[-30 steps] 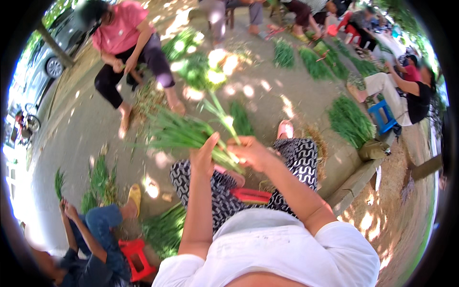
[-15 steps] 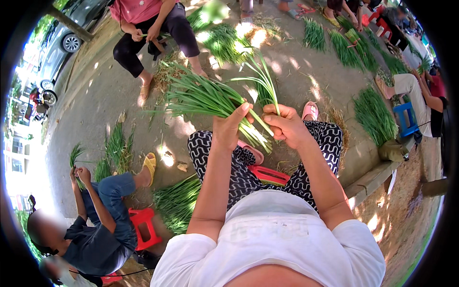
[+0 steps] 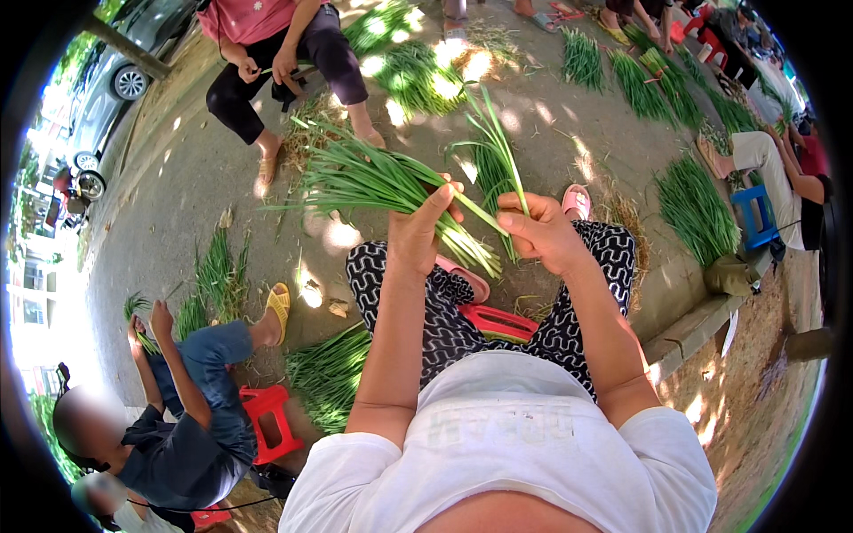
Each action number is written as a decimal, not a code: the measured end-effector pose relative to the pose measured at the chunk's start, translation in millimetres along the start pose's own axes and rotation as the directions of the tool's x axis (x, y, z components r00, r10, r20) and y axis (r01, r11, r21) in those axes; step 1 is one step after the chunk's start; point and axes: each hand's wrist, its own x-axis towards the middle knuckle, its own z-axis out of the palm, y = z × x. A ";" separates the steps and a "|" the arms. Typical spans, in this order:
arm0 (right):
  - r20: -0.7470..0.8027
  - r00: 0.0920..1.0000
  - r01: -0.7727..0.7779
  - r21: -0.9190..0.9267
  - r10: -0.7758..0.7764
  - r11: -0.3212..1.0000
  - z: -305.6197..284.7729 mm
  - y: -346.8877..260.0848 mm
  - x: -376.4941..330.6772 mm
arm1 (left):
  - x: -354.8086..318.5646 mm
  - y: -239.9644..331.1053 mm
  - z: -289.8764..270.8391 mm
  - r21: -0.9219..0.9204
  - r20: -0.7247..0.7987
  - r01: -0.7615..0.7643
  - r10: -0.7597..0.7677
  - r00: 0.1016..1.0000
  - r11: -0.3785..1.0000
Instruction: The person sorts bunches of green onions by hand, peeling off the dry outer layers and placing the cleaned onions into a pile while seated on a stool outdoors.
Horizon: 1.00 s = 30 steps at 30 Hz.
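Note:
My left hand [image 3: 421, 229] is closed round a thick bunch of garlic chives [image 3: 364, 182], its leaves fanning out to the left and its pale cut ends pointing down to the right. My right hand [image 3: 544, 233] pinches a few loose chive stalks [image 3: 499, 151], which stand up with their tips toward the far side. One stalk from the left bunch reaches across to the right hand's fingertips. Both hands are above my knees, close together but apart. Part of the right fingers' grip is hidden behind the hand.
Chive piles lie beside my left leg [image 3: 330, 377], on the ground ahead [image 3: 416, 78] and to the right [image 3: 697, 211]. A person in pink [image 3: 267, 22] sits ahead; another in dark clothes [image 3: 191, 453] sits left by a red stool [image 3: 268, 422]. A blue stool [image 3: 755, 218] stands right.
My right hand has shifted slightly right, and its stalks now stand more upright and closer together. The left bunch has moved slightly left. The person at left has raised one hand.

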 end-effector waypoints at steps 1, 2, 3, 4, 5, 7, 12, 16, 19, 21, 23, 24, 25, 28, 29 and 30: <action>-0.004 1.000 0.006 -0.042 -0.006 0.999 1.5 0.8 0.1 | -0.3 0.4 0.9 0.007 0.003 -0.009 0.009 1.000 1.000; -0.007 1.000 0.012 -0.083 -0.012 0.996 3.0 1.3 0.4 | -0.3 -0.1 1.7 0.009 0.009 -0.019 0.019 1.000 1.000; -0.021 0.999 0.026 -0.165 -0.030 0.986 4.9 1.6 0.9 | -0.6 -0.5 2.1 0.013 0.013 -0.030 0.030 0.999 0.999; -0.033 0.998 0.039 -0.246 -0.048 0.968 7.0 1.3 1.2 | -0.9 -0.6 2.2 0.016 0.017 -0.041 0.041 0.999 0.999; -0.043 0.997 0.050 -0.326 -0.068 0.944 9.1 1.1 1.5 | -0.8 -0.7 1.4 0.019 0.016 -0.041 0.040 0.999 0.999; -0.016 0.993 0.103 -0.359 -0.116 0.928 13.3 1.3 0.9 | -0.3 -2.4 -0.7 0.022 0.017 -0.038 0.038 0.999 0.999; 0.007 0.993 0.109 -0.435 -0.117 0.894 15.9 -3.0 0.0 | -1.6 -0.9 -2.5 -0.036 -0.009 -0.001 0.000 1.000 0.999; 0.074 0.989 0.151 -0.527 -0.132 0.837 15.5 -4.5 1.6 | -2.3 1.8 -2.7 -0.016 0.003 -0.003 0.003 1.000 1.000; 0.163 0.969 0.244 -0.568 -0.184 0.786 14.8 -4.2 5.6 | -3.3 3.5 -1.6 -0.012 0.040 -0.030 0.031 0.999 0.999; 0.193 0.959 0.283 -0.582 -0.208 0.762 14.8 -3.5 7.4 | -3.0 3.8 -1.6 -0.015 0.055 -0.027 0.027 0.998 1.000; 0.198 0.954 0.300 -0.596 -0.226 0.744 14.1 -0.6 9.0 | -3.1 3.5 -1.6 -0.020 0.065 -0.015 0.016 0.998 1.000; 0.191 0.953 0.303 -0.589 -0.235 0.749 15.6 -0.4 8.9 | -2.8 3.2 -1.7 -0.022 0.068 -0.006 0.007 0.998 1.000; 0.185 0.952 0.306 -0.581 -0.245 0.754 18.1 -0.3 8.3 | -2.7 2.9 -1.7 -0.024 0.071 0.003 -0.001 0.998 1.000; 0.162 0.949 0.314 -0.557 -0.270 0.769 19.3 1.8 9.6 | -3.9 2.4 0.1 -0.030 0.074 -0.011 0.013 0.997 0.999; 0.155 0.948 0.316 -0.549 -0.277 0.774 19.1 2.3 10.2 | -4.6 2.7 0.6 -0.053 0.065 0.005 -0.002 0.998 0.999; 0.127 0.947 0.315 -0.551 -0.296 0.773 19.6 2.0 10.6 | -5.8 3.3 0.6 -0.076 0.056 0.021 -0.017 0.998 0.997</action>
